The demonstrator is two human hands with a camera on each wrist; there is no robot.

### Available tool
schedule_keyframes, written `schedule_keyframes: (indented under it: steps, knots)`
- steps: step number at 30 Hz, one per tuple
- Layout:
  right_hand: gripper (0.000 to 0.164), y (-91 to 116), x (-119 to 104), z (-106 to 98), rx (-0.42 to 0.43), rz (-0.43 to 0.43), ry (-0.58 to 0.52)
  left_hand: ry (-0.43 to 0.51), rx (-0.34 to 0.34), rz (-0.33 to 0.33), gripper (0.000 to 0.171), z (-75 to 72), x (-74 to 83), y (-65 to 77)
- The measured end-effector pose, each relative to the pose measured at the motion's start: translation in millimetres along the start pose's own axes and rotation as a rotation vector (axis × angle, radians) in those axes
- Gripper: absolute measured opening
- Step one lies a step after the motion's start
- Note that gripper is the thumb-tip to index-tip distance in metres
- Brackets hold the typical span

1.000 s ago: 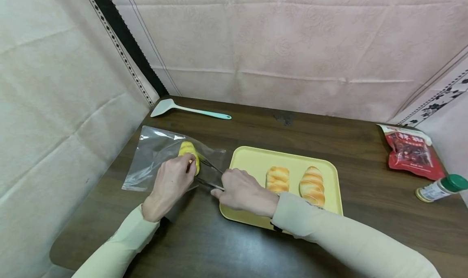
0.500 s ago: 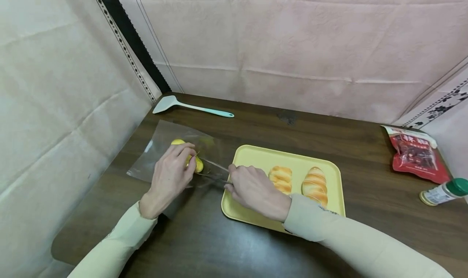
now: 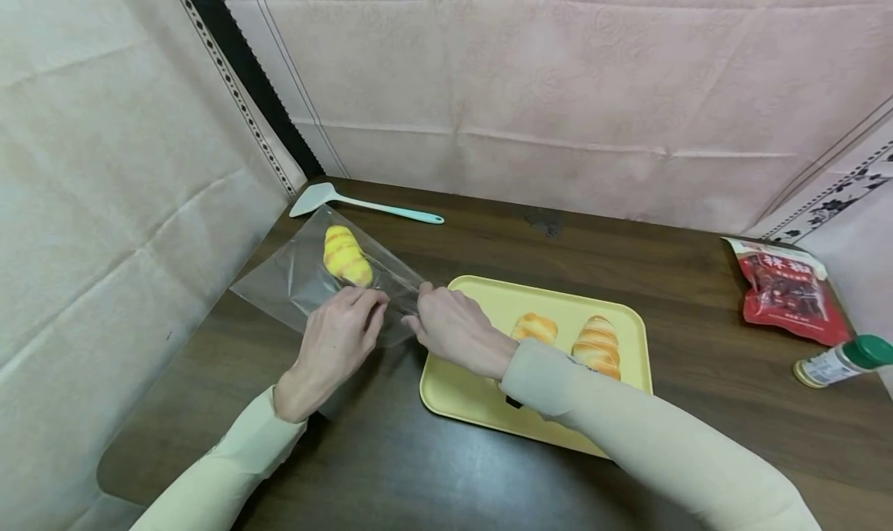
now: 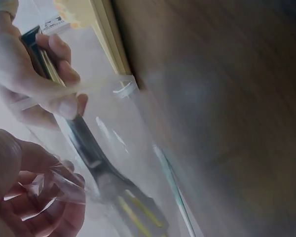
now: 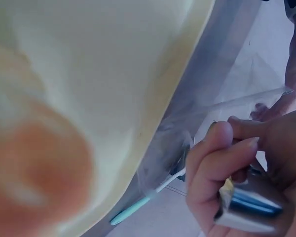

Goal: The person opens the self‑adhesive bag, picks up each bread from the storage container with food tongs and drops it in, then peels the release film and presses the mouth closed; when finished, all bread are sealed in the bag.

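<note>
A yellow ridged bread roll (image 3: 346,256) lies inside the clear plastic bag (image 3: 279,283), well in from its mouth. My left hand (image 3: 340,333) pinches the near edge of the bag, film bunched between thumb and fingers in the left wrist view. At the bag's mouth, my right hand (image 3: 456,325) grips metal tongs (image 4: 89,145), whose slotted end reaches into the bag. The tongs' handle end (image 5: 251,202) shows in the right wrist view. Below the right arm is a yellow tray (image 3: 463,415) with a small golden bread (image 3: 536,327) and a longer ridged loaf (image 3: 597,346).
A pale turquoise spatula (image 3: 377,205) lies behind the bag, its head close to the bag's far corner. To the far right are a red snack packet (image 3: 791,291) and a green-capped shaker bottle (image 3: 840,360). Cloth walls (image 3: 530,105) bound the wooden table (image 3: 391,469).
The yellow roll has moved away from the left hand's fingers, farther into the bag. The bag has shifted and its far corner is raised toward the spatula. Both hands stay at its mouth.
</note>
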State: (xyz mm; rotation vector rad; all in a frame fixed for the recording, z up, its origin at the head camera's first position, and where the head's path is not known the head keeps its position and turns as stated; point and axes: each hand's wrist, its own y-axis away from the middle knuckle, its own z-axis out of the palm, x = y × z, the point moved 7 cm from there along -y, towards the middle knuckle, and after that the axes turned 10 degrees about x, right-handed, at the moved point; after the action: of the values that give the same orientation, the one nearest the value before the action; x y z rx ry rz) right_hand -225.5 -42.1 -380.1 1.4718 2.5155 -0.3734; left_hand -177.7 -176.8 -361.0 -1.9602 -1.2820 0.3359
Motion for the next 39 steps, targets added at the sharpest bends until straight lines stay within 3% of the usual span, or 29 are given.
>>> schedule_keyframes:
  steps: [6, 13, 20, 29, 39]
  knots:
    - [0.042, -11, -5, 10, -0.095, 0.053, 0.040, -0.018, 0.014, 0.012, 0.005, -3.4, 3.7, 2.2]
    - [0.031, -38, 3, 57, -0.101, 0.009, 0.064, 0.015, -0.002, 0.000, 0.009, -5.5, 7.1, 0.8]
    - [0.022, -23, -17, 24, -0.211, 0.055, -0.026, 0.059, -0.044, -0.044, 0.010, -6.1, 6.0, -0.4]
    - [0.029, -27, -17, 28, -0.265, 0.074, -0.039, 0.069, -0.058, -0.093, 0.006, -2.2, -3.5, -1.2]
    - [0.041, -4, -7, 9, -0.224, 0.067, -0.057, 0.079, -0.045, -0.156, 0.011, -1.2, -11.2, -4.4]
